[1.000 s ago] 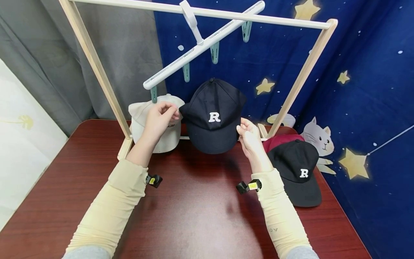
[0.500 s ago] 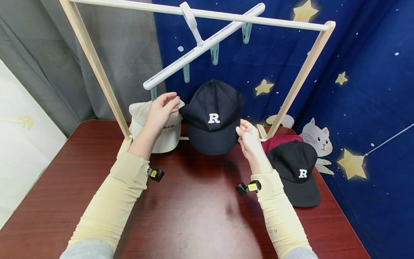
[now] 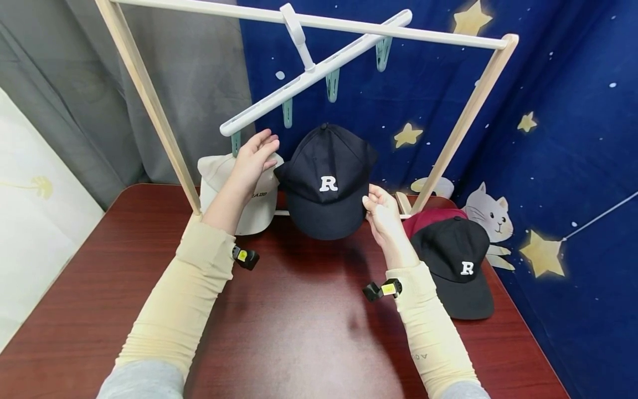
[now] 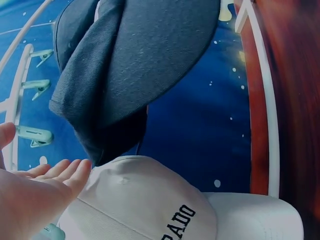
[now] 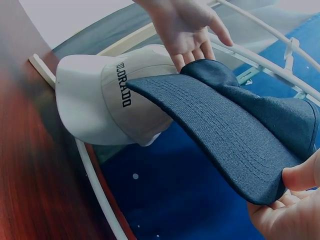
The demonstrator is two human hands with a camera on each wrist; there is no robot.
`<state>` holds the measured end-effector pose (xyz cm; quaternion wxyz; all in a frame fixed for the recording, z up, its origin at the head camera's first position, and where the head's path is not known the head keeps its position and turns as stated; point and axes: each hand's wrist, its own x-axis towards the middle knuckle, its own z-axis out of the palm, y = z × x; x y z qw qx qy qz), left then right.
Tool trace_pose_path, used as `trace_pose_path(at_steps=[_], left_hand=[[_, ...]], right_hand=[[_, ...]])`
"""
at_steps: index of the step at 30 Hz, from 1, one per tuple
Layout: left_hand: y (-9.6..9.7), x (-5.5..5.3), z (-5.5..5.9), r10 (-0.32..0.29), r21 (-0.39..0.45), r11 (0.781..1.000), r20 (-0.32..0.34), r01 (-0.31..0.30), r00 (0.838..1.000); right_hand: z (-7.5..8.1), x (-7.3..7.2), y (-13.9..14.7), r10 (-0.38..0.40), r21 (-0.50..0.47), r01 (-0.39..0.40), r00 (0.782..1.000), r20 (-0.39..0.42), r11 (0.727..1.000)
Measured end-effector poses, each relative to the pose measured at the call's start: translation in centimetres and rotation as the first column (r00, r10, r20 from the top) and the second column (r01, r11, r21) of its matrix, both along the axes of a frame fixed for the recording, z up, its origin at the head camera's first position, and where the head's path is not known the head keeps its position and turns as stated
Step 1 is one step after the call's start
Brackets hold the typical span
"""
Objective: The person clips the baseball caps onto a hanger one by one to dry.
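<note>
My right hand [image 3: 385,215] pinches the brim edge of a navy baseball cap [image 3: 331,160] with a white R, thumb on one face in the right wrist view. The cap is up off the table, facing me. My left hand [image 3: 251,163], fingers extended and holding nothing, is beside the cap's left side, in front of a white cap [image 4: 135,200] with dark lettering. That white cap hangs under the leftmost green clip [image 3: 236,144] of a white hanger [image 3: 319,72]. Several other green clips along the hanger hold nothing.
A wooden rack [image 3: 478,100] stands on the reddish-brown table [image 3: 299,332] and carries the hanger on its top bar. At the right, a black cap [image 3: 451,249] with a white R lies over a dark red cap [image 3: 431,219]. Curtains hang behind.
My left hand has risen slightly and moved right, its fingers spreading from a curled pose. The right hand and navy cap have barely shifted.
</note>
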<state>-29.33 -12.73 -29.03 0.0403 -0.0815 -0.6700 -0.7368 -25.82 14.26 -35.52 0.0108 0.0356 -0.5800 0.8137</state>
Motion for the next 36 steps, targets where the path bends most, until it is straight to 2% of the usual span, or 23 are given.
trace_pose_path(at_steps=[4,13,24,36], left_hand=[[0.1,-0.3,0.3,0.002,0.032,0.999,0.006,-0.002,1.000],[0.3,-0.9,0.9,-0.037,0.043,0.998,-0.008,0.038,0.999],[0.9,-1.9,1.9,-0.025,0.078,0.997,0.035,0.022,0.999],[1.3,-2.9,2.6,-0.032,0.070,0.997,0.033,0.030,0.999]], right_hand=[[-0.1,0.0,0.0,0.003,0.010,-0.003,1.000,-0.005,1.000],[-0.1,0.1,0.0,0.004,0.007,-0.004,1.000,0.000,1.000],[-0.2,0.1,0.1,0.019,0.012,-0.019,1.000,0.000,1.000],[-0.2,0.1,0.2,0.033,0.007,-0.032,0.999,-0.013,0.999]])
